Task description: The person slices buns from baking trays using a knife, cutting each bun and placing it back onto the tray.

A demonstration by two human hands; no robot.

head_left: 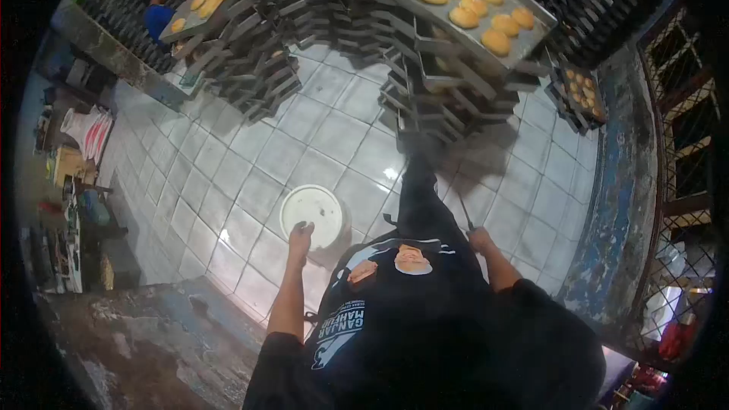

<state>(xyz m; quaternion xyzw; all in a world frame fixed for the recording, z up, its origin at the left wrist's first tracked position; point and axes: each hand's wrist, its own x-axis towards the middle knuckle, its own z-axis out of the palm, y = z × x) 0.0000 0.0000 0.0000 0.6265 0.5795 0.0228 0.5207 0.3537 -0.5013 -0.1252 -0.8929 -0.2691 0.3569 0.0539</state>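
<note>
My left hand [301, 240] is closed on the near rim of a round white tub [313, 209], seen from above over the tiled floor. Small dark specks show on the tub's pale inside. On the other side of my body, my right hand [480, 241] is wrapped round the dark handle of a long thin tool [462, 208], which looks like a knife and points forward. Ahead of me, a metal baking tray [524, 49] with several golden round buns [472, 6] tops a tall stack of trays [448, 99].
More stacked trays [250, 80] stand at front left, with buns on the top tray [209, 0]. A smaller tray of buns [581, 91] is by the right wall. A person in a blue sleeve [157, 21] is behind the left stacks. Shelves [76, 212] line the left side; a wire-mesh window [687, 137] is at right.
</note>
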